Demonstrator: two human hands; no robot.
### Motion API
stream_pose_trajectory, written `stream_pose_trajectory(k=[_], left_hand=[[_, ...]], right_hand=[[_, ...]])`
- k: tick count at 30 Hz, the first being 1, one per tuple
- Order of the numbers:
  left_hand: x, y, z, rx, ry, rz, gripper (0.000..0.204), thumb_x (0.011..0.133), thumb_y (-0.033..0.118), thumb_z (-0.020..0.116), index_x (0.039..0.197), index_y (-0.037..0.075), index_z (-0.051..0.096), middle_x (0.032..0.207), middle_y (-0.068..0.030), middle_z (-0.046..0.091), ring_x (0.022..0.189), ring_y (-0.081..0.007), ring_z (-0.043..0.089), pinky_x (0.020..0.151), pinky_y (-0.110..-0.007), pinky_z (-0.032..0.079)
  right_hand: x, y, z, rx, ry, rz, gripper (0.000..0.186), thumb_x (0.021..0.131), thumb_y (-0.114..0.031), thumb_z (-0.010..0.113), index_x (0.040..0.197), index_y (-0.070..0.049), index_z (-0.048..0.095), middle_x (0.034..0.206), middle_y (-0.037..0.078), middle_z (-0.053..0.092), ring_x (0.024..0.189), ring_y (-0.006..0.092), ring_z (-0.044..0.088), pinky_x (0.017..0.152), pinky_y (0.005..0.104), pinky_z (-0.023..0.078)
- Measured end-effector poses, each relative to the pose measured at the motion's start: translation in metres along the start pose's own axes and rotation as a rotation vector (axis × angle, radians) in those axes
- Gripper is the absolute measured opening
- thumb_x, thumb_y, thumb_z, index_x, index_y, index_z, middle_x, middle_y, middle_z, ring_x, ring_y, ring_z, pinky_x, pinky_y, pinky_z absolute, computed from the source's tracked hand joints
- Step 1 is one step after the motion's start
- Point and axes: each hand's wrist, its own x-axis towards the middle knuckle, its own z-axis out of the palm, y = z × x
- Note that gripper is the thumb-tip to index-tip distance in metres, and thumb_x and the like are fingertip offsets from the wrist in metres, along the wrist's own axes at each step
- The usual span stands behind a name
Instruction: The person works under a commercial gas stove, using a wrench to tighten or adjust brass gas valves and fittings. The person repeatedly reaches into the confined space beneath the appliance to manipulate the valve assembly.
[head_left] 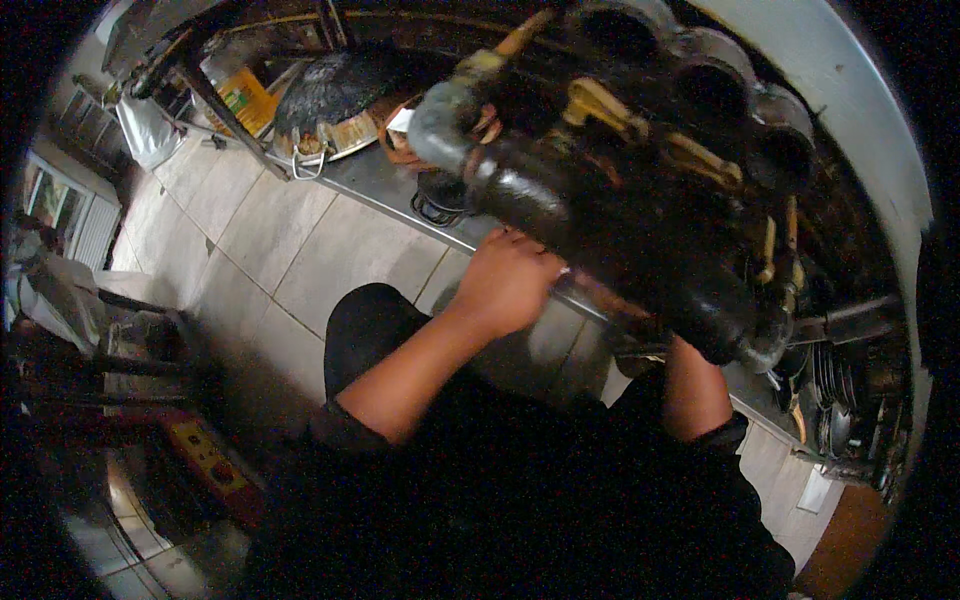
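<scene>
My left hand point(512, 280) is closed, knuckles up, at the front edge of a low metal shelf point(370, 197). Its fingers curl in beneath a thick dark pipe point(530, 195), and what they grip is hidden. My right forearm point(697, 388) reaches up under the pipe's right end, which covers the right hand and anything in it. The pipe runs slantwise above both hands, with a grey elbow point(440, 125) at its left end. Behind it are several yellow valve handles point(605, 105), partly lost in shadow.
A large blackened pan point(340, 95) and a yellow container point(248, 95) sit at the far left of the shelf. At right, several dark plates point(830, 385) stand on edge. A red appliance with a yellow panel point(205, 455) is at lower left, beyond pale floor tiles point(250, 235).
</scene>
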Motion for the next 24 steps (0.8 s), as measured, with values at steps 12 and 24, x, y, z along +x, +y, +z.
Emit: stream_pose_trajectory(k=[12,24], left_hand=[[-0.024,-0.052,0.049,-0.483,-0.141,-0.198,0.029,0.082,0.027,0.058,0.105,0.009,0.061,0.108,-0.0137,0.061,0.104,-0.0324,0.053,0.091,-0.042,0.039],[-0.027,0.001,-0.139,0.011,0.670,-0.371,0.019,0.082,0.009,0.059,0.098,-0.001,0.058,0.094,-0.0132,0.060,0.085,-0.0249,0.057,0.076,-0.032,0.044]], right_hand=[[0.009,0.006,0.009,-0.176,-0.320,-0.087,0.022,0.070,-0.021,0.065,0.086,-0.006,0.063,0.081,0.011,0.064,0.079,0.0220,0.060,0.068,0.0366,0.047],[0.026,-0.087,-0.033,0.167,0.132,0.145,0.011,0.078,-0.008,0.052,0.085,-0.001,0.056,0.073,0.010,0.063,0.049,0.0129,0.052,0.048,0.0266,0.043]])
